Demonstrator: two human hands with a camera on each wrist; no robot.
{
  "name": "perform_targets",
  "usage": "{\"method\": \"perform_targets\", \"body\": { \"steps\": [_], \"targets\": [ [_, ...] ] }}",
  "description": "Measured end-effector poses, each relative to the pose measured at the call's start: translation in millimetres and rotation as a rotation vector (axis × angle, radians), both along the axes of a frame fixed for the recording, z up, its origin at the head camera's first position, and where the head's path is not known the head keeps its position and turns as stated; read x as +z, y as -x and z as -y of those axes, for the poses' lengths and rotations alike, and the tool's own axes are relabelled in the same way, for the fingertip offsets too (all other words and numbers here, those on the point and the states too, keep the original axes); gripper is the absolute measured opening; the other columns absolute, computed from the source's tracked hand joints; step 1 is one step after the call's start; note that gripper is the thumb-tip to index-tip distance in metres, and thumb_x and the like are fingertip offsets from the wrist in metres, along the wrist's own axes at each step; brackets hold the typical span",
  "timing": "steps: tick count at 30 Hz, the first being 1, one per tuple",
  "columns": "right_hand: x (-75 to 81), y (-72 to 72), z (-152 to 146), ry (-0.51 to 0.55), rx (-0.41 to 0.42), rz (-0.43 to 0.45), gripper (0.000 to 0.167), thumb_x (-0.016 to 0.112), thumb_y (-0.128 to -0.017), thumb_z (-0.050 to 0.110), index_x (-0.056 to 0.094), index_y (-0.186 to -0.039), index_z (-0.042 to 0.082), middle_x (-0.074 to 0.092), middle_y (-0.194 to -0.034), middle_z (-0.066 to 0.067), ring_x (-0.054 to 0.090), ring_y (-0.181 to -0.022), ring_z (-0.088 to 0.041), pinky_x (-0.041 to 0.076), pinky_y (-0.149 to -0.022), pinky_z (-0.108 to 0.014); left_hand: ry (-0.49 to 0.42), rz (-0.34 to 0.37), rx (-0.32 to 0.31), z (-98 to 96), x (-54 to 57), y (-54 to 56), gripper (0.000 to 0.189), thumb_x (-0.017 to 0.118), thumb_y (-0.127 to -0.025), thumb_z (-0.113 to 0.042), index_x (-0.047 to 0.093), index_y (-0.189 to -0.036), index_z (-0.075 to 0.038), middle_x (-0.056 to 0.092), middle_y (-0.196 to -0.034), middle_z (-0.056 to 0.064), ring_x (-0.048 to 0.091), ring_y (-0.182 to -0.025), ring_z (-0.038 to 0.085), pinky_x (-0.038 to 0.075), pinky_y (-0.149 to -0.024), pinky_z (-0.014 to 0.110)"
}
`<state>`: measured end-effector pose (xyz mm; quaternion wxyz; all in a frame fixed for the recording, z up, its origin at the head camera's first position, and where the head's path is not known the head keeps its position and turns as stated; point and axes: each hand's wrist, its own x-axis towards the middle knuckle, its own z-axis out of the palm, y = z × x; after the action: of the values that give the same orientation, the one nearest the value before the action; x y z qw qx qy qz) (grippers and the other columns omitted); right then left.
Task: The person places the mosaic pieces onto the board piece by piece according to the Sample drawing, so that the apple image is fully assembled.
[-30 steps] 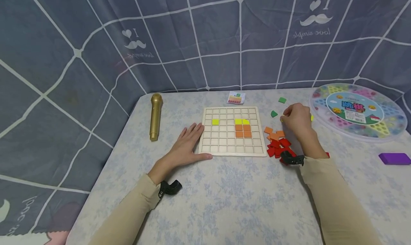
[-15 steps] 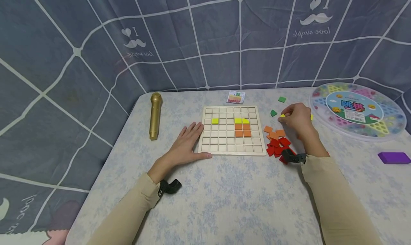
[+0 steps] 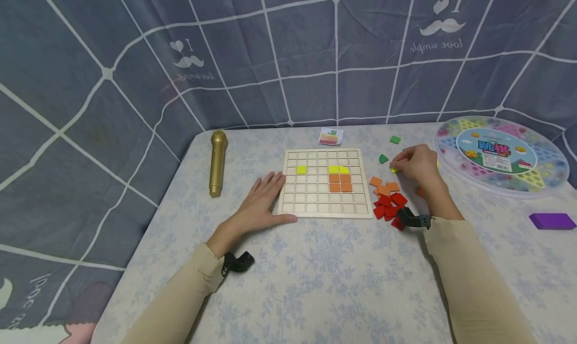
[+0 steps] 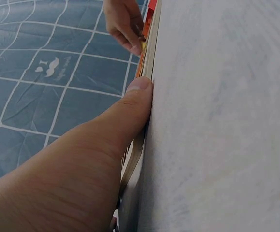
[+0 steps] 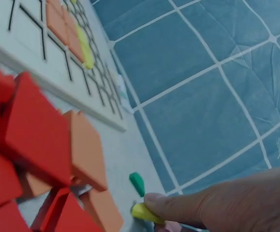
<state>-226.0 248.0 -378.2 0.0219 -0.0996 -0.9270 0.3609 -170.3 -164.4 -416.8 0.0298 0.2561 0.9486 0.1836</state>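
Observation:
A wooden grid board (image 3: 313,189) lies in the middle of the table. My left hand (image 3: 261,206) rests spread against its left edge, the thumb along the front corner. Set in the grid are a lone yellow tile (image 3: 301,169), two more yellow ones and a block of orange tiles (image 3: 340,183). To the right of the board my right hand (image 3: 418,164) pinches a small yellow tile (image 5: 147,213) between thumb and fingers, low over the cloth. Close by lies a rounded green piece (image 3: 383,158), with a green square (image 3: 395,139) behind it.
Loose red tiles (image 3: 383,212) and orange tiles (image 3: 382,190) are heaped at the board's right. A printed card (image 3: 331,136) lies behind the board. A gold microphone (image 3: 218,163) is at left; a round game box (image 3: 500,156) and purple block (image 3: 552,221) are at right.
The right hand has shifted slightly left, and the yellow tile in its fingers is turned and lower. The left hand and the board's tiles stay as they were.

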Motion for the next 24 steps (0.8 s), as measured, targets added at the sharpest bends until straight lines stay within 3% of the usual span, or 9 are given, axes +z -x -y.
{"method": "perform_targets", "body": {
  "steps": [5, 12, 19, 24],
  "targets": [
    [5.9, -0.7, 0.7, 0.038, 0.011, 0.020, 0.024, 0.077, -0.097, 0.017, 0.075, -0.104, -0.006, 0.072, -0.079, -0.011, 0.057, -0.077, -0.024, 0.047, -0.060, -0.031, -0.006, 0.000, -0.006, 0.0, 1.0, -0.8, 0.118, 0.077, -0.086, -0.064, 0.017, -0.169, -0.004, 0.016, -0.177, 0.013, 0.007, -0.165, 0.031, 0.003, -0.134, 0.053],
    [12.8, 0.4, 8.3, 0.104, 0.052, 0.002, 0.027, 0.075, -0.098, 0.019, 0.076, -0.113, -0.002, 0.075, -0.085, -0.009, 0.068, -0.080, -0.026, 0.050, -0.068, -0.030, -0.004, 0.000, -0.010, -1.2, 0.3, -0.2, 0.117, 0.077, -0.087, -0.063, 0.017, -0.168, -0.003, 0.016, -0.177, 0.014, 0.007, -0.165, 0.032, 0.004, -0.134, 0.055],
    [18.2, 2.5, 47.2, 0.219, 0.127, 0.037, 0.027, 0.074, -0.101, 0.021, 0.075, -0.117, 0.000, 0.072, -0.099, -0.011, 0.070, -0.096, -0.032, 0.057, -0.082, -0.035, -0.003, -0.001, -0.012, -1.3, 1.4, -0.1, 0.117, 0.078, -0.087, -0.062, 0.017, -0.168, -0.003, 0.016, -0.177, 0.014, 0.007, -0.165, 0.033, 0.004, -0.134, 0.055],
    [12.2, 8.8, 81.7, 0.274, 0.162, 0.002, 0.020, 0.075, -0.099, 0.015, 0.077, -0.111, -0.001, 0.075, -0.097, -0.015, 0.072, -0.094, -0.033, 0.060, -0.085, -0.038, 0.009, -0.007, -0.013, -0.2, 1.7, -0.2, 0.118, 0.077, -0.087, -0.063, 0.017, -0.168, -0.003, 0.016, -0.176, 0.015, 0.008, -0.165, 0.033, 0.004, -0.134, 0.055]
  ]
}}
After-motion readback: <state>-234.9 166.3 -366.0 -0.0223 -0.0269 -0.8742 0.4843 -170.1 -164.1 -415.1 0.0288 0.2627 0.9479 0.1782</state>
